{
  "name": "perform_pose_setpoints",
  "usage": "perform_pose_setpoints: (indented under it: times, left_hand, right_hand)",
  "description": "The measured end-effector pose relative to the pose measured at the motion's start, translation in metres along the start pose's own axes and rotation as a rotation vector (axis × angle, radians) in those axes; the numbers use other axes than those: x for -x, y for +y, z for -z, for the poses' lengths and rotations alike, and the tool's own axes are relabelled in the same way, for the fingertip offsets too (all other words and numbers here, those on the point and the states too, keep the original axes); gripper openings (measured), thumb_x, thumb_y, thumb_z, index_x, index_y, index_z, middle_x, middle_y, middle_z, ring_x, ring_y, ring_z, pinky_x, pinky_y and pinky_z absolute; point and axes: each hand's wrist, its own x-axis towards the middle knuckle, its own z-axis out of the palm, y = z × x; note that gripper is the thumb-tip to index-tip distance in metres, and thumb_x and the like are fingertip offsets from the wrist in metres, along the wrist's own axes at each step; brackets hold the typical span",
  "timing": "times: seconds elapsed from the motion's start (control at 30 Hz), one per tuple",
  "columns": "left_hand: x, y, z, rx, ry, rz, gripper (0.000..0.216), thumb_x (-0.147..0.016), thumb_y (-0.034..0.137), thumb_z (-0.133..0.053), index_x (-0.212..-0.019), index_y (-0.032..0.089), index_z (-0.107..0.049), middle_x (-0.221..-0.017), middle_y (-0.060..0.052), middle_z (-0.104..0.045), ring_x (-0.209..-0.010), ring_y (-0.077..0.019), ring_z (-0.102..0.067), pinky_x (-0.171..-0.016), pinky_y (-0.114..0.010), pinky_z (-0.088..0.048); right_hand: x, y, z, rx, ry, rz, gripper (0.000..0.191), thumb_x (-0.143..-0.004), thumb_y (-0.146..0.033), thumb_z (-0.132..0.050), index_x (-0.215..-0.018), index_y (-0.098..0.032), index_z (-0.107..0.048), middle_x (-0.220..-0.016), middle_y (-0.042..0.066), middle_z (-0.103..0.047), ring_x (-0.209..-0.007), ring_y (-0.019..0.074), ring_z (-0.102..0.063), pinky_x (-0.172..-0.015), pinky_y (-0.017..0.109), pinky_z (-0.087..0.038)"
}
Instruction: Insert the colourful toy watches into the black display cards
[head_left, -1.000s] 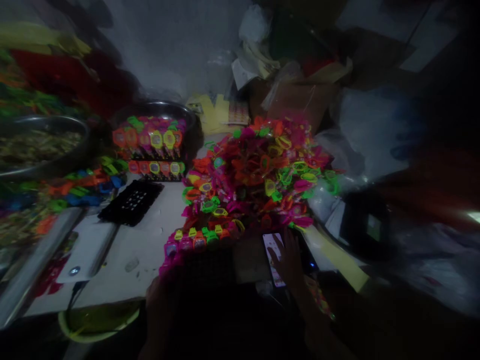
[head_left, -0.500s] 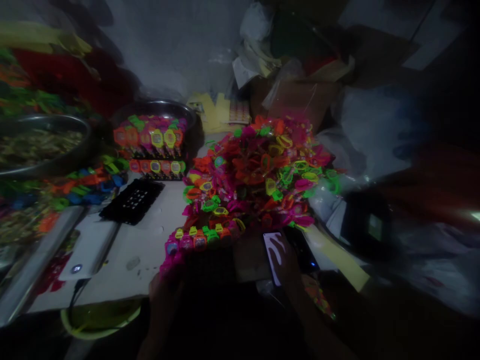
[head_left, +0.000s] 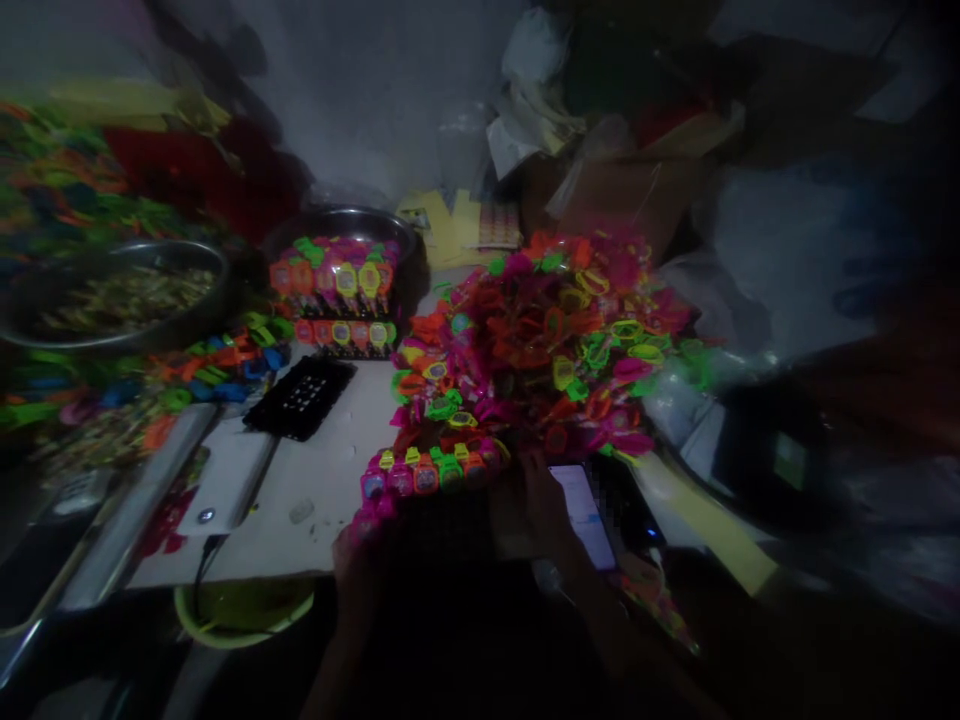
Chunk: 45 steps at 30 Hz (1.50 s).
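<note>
Neon plastic watches, heaped
The left hand is at a magenta plastic watch, the right hand beside a lit rectangular phone (I cannot tell either grip).

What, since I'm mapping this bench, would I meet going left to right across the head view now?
Metal basin → black tray → left hand → front row of colorful watches → right hand → lit phone → dark device with a blue light → yellow strip.
</note>
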Motion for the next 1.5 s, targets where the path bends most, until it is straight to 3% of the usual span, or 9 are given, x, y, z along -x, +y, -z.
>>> perform_pose_setpoints:
  times: [0.47, 0.67, 0.77, 0.83, 0.93, 1.07, 1.17, 1.3, 1.5]
  left_hand:
    - [0.011, -0.002, -0.004, 0.033, 0.035, 0.046, 0.031, -0.085, 0.042, -0.043, -0.065, 0.022, -0.056, -0.063, -0.003, -0.059, -0.06, -0.0197, -0.053, -0.06, -0.032, -0.041]
    - [0.01, 0.011, 0.011, 0.133, -0.049, 0.023, 0.025, -0.084, 0.045, -0.051, -0.08, 0.021, -0.059, -0.074, -0.002, -0.063, -0.069, -0.0183, -0.058, -0.065, -0.031, -0.046]
    - [0.028, 0.019, 0.026, 0.193, 0.14, 0.127, 0.041, -0.08, 0.052, -0.056, -0.104, 0.019, -0.054, -0.099, -0.007, -0.06, -0.089, -0.022, -0.059, -0.078, -0.036, -0.05]
    - [0.045, 0.028, 0.036, 0.185, 0.29, 0.161, 0.046, -0.076, 0.057, -0.06, -0.098, 0.018, -0.054, -0.1, -0.008, -0.057, -0.094, -0.0246, -0.057, -0.084, -0.041, -0.049]
    - [0.068, 0.05, 0.046, 0.218, 0.22, 0.116, 0.036, -0.078, 0.049, -0.061, -0.097, 0.018, -0.055, -0.099, -0.009, -0.058, -0.093, -0.0239, -0.058, -0.083, -0.041, -0.051]
    - [0.086, 0.078, 0.041, 0.323, -0.147, -0.106, 0.038, -0.081, 0.031, -0.057, -0.119, 0.025, -0.056, -0.117, -0.009, -0.061, -0.104, -0.0217, -0.062, -0.085, -0.036, -0.055]
    - [0.09, 0.079, 0.036, 0.348, -0.39, -0.185, 0.024, -0.082, 0.028, -0.053, -0.099, 0.031, -0.069, -0.099, -0.006, -0.069, -0.09, -0.02, -0.066, -0.078, -0.033, -0.057]
    - [0.087, 0.067, 0.038, 0.295, -0.412, -0.117, 0.02, -0.086, 0.033, -0.051, -0.091, 0.028, -0.07, -0.085, -0.004, -0.069, -0.076, -0.0183, -0.065, -0.069, -0.033, -0.057]
    - [0.081, 0.057, 0.036, 0.141, -0.298, 0.027, 0.032, -0.096, 0.039, -0.04, -0.105, 0.017, -0.062, -0.102, -0.003, -0.063, -0.09, -0.0158, -0.062, -0.075, -0.031, -0.053]
  right_hand:
    - [-0.002, 0.031, 0.047, 0.01, 0.322, 0.357, 0.028, -0.09, -0.017, -0.039, -0.107, -0.021, -0.062, -0.134, 0.01, -0.053, -0.123, 0.0212, -0.051, -0.099, 0.038, -0.046]
    - [0.008, 0.037, 0.09, -0.155, 0.279, 0.195, 0.028, -0.087, -0.022, -0.041, -0.109, -0.021, -0.058, -0.122, 0.009, -0.06, -0.112, 0.0208, -0.058, -0.09, 0.036, -0.051]
    - [0.026, 0.034, 0.117, -0.237, 0.277, 0.137, 0.021, -0.087, -0.032, -0.047, -0.1, -0.022, -0.061, -0.117, 0.009, -0.061, -0.104, 0.0218, -0.061, -0.085, 0.035, -0.052]
    - [0.043, 0.027, 0.13, -0.318, 0.224, 0.132, 0.021, -0.088, -0.037, -0.05, -0.096, -0.023, -0.063, -0.115, 0.008, -0.062, -0.095, 0.0196, -0.063, -0.078, 0.031, -0.053]
    - [0.07, 0.003, 0.14, -0.436, 0.011, 0.186, 0.019, -0.09, -0.036, -0.051, -0.1, -0.026, -0.064, -0.11, 0.004, -0.064, -0.087, 0.0164, -0.066, -0.072, 0.026, -0.054]
    - [0.1, -0.049, 0.147, -0.497, -0.412, 0.346, 0.015, -0.086, -0.024, -0.059, -0.098, -0.029, -0.066, -0.105, -0.002, -0.068, -0.094, 0.0152, -0.066, -0.081, 0.024, -0.053]
    - [0.115, -0.076, 0.144, -0.591, -0.549, 0.384, 0.021, -0.086, -0.024, -0.062, -0.104, -0.033, -0.065, -0.104, -0.005, -0.069, -0.09, 0.0121, -0.068, -0.082, 0.02, -0.053]
    - [0.128, -0.05, 0.108, -0.423, -0.145, 0.341, 0.047, -0.086, -0.032, -0.06, -0.132, -0.033, -0.049, -0.123, 0.002, -0.064, -0.108, 0.0184, -0.063, -0.09, 0.029, -0.054]
    - [0.141, 0.072, 0.032, 0.049, 0.364, 0.303, 0.041, -0.088, -0.03, -0.054, -0.129, -0.026, -0.054, -0.138, 0.012, -0.049, -0.125, 0.0297, -0.05, -0.094, 0.049, -0.05]
